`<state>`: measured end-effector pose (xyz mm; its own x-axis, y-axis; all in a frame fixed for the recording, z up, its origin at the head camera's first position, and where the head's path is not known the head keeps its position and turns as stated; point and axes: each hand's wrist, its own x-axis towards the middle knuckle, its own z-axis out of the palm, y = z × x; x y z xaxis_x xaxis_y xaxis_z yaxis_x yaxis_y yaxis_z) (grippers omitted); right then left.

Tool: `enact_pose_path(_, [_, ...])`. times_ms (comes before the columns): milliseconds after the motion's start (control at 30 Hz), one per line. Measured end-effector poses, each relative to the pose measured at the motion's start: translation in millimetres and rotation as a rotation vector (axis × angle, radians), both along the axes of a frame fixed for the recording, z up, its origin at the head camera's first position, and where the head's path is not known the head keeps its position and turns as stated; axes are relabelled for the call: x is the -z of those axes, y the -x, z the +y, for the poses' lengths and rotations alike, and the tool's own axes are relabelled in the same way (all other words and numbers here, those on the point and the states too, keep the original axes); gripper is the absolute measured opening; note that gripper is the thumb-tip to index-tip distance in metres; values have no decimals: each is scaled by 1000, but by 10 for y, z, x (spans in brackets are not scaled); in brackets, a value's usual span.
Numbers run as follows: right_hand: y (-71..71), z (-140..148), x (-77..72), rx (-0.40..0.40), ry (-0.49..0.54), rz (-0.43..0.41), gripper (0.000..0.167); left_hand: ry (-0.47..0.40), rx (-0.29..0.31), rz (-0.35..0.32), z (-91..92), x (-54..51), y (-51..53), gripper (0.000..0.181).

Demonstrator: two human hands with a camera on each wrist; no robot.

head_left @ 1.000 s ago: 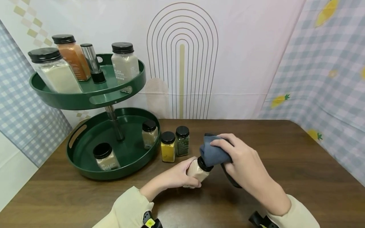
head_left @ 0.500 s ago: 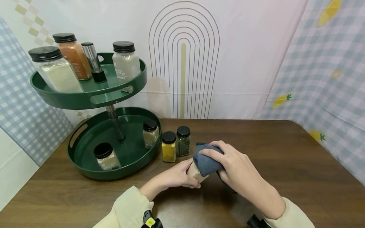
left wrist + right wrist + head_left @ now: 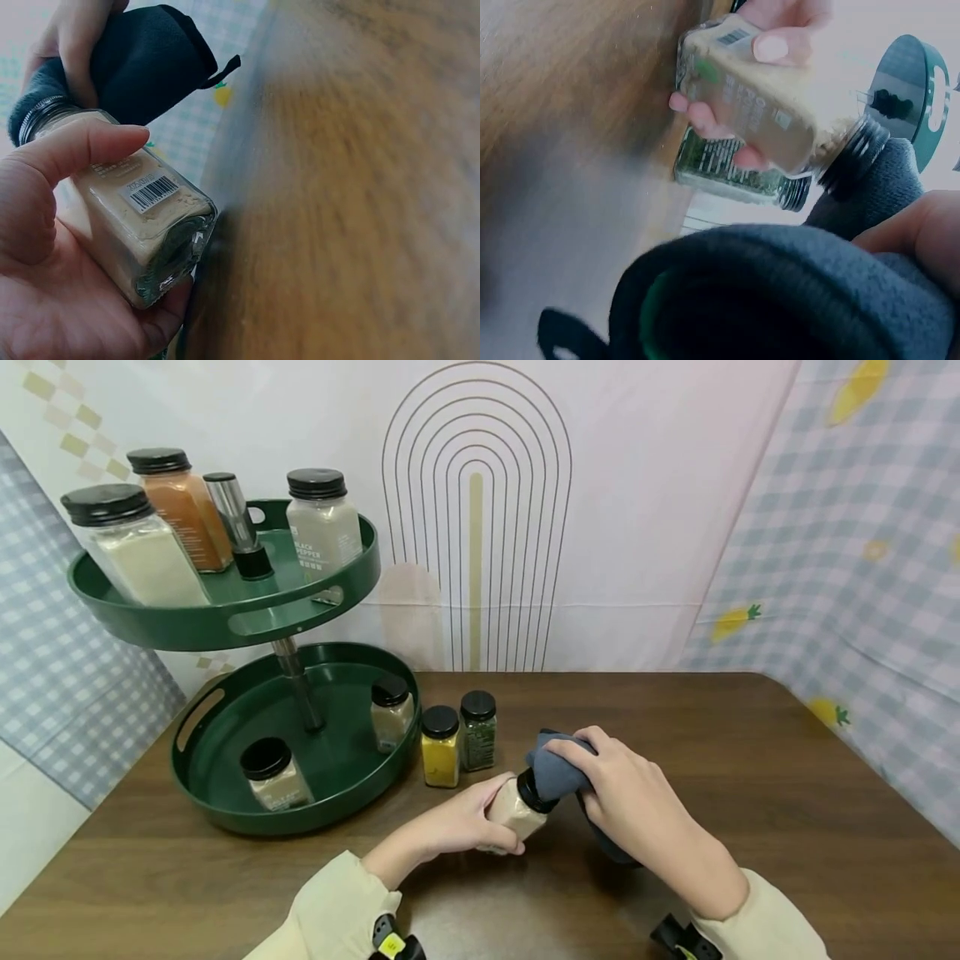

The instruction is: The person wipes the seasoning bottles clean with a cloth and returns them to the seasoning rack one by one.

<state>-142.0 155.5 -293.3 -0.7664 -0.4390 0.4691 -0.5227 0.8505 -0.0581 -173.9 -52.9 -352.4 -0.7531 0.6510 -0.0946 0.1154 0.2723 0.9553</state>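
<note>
In the head view, my left hand (image 3: 465, 822) grips a square glass spice jar (image 3: 516, 810) of beige powder, tilted with its black lid toward the right. The left wrist view shows the thumb across the jar (image 3: 139, 225) near a barcode label and the base facing the camera. My right hand (image 3: 637, 789) holds a folded blue-grey cloth (image 3: 557, 770) against the lid's top. In the right wrist view the cloth (image 3: 795, 270) hangs in a loose fold with a small loop, touching the jar's black lid (image 3: 853, 156). Part of the right fingers is hidden by the cloth.
A yellow spice jar (image 3: 440, 747) and a green herb jar (image 3: 478, 731) stand behind the left hand. At left is a two-tier green rack; its lower tray (image 3: 300, 818) holds two small jars, its upper tray (image 3: 172, 628) several containers. A wooden table (image 3: 750, 793) lies beneath.
The cloth first slid left and down over the lid and upper jar, then drew back right, so the black lid's rim shows again. The left hand has kept its grip on the jar.
</note>
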Motion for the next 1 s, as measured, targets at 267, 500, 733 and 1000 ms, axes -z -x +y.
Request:
enact_pose_path(267, [-19, 37, -22, 54, -107, 24, 53, 4, -4, 11, -11, 4, 4, 53])
enact_pose_path(500, [-56, 66, -73, 129, -175, -20, 51, -4, 0, 8, -2, 24, 11, 53])
enact_pose_path(733, [-93, 42, -64, 196, -99, 54, 46, -16, -7, 23, -3, 36, 12, 54])
enact_pose_path(1000, [-156, -140, -15, 69, -19, 152, 44, -45, 16, -16, 0, 44, 27, 51])
